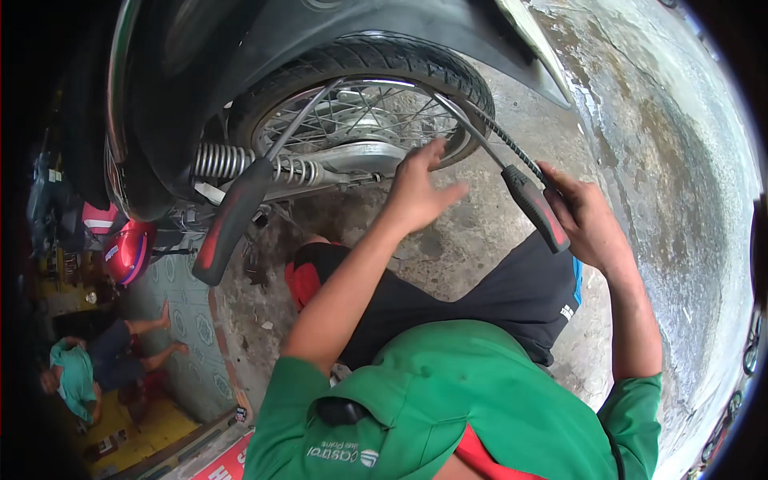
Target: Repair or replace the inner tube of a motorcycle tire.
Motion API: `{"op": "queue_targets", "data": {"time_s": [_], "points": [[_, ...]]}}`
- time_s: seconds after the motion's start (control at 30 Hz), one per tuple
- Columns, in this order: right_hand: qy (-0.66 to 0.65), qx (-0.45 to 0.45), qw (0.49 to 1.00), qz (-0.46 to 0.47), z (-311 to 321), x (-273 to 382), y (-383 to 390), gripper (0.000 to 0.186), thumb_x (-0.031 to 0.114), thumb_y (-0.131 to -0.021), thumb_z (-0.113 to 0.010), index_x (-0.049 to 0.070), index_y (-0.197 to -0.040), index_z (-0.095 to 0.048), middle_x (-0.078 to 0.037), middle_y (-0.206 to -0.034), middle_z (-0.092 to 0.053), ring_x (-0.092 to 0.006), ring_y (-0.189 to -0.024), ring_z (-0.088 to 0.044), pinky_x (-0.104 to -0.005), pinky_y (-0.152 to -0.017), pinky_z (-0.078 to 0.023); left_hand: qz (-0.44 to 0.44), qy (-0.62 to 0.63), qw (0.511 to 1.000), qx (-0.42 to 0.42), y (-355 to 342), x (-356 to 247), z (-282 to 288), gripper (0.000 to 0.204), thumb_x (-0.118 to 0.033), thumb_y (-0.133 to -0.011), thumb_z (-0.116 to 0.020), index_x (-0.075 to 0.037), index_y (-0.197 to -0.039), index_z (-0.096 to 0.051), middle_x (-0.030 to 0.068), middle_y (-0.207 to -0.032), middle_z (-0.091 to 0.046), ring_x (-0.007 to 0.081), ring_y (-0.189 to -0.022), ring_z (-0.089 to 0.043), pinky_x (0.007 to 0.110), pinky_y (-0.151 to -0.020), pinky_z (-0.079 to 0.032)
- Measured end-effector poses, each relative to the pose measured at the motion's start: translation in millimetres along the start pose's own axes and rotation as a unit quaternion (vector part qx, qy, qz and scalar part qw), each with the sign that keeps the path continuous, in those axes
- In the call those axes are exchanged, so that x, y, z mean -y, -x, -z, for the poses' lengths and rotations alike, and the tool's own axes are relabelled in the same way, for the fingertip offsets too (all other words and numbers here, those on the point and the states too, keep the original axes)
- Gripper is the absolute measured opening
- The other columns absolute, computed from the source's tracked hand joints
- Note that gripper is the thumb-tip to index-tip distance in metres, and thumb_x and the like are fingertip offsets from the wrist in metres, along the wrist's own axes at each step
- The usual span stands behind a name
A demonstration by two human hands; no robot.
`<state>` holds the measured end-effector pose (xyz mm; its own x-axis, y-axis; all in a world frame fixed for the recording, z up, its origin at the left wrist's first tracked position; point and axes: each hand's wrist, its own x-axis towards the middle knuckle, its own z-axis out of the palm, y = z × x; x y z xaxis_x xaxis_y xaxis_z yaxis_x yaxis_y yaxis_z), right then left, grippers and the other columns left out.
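Note:
A motorcycle wheel with a black tyre (282, 90) and wire spokes stands in front of me. Two tyre levers with black-and-red handles are hooked at its rim: the left lever (232, 222) slants down to the left, the right lever (534, 206) down to the right. My right hand (588, 218) grips the lower end of a dark ribbed metal rod (512, 144), whose far end reaches the tyre edge beside the right lever. The fingers are close to that lever's handle. My left hand (420, 190) hovers below the wheel between the levers, fingers apart and holding nothing.
A spring shock absorber (224, 160) and dark bodywork (180, 96) flank the wheel on the left, with a fender (448, 36) above it. Farther left are a red helmet (130, 252) and a seated person (74, 372). Stained concrete floor (640, 152) extends rightward.

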<state>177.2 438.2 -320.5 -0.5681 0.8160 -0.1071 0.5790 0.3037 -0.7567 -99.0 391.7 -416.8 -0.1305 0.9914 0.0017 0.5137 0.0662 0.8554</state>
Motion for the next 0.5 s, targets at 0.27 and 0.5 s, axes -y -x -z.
{"op": "queue_targets", "data": {"time_s": [0.27,0.5], "points": [[0.113,-0.005,0.993,-0.028,10.6,12.3,-1.3,0.040,0.003,-0.100,-0.054,0.002,-0.139,-0.060,-0.025,-0.109,-0.072,-0.0300,-0.092,-0.073,-0.0368,-0.087,-0.054,-0.116,-0.097,0.925,-0.349,-81.8,15.8,-70.0,0.077,-0.029,-0.063,-0.097,0.004,-0.121,-0.057,0.0181,-0.119,-0.059,0.0340,-0.119,-0.055,0.046,-0.101,-0.045],[0.106,0.003,0.994,-0.019,25.7,10.5,-7.2,0.038,0.005,-0.099,-0.056,0.003,-0.137,-0.062,-0.027,-0.109,-0.070,-0.0368,-0.092,-0.072,-0.0403,-0.085,-0.054,-0.120,0.001,0.895,-0.430,-102.4,20.7,-50.2,0.072,-0.027,-0.060,-0.099,0.002,-0.111,-0.057,0.0170,-0.118,-0.057,0.0354,-0.119,-0.053,0.044,-0.102,-0.042]]}}
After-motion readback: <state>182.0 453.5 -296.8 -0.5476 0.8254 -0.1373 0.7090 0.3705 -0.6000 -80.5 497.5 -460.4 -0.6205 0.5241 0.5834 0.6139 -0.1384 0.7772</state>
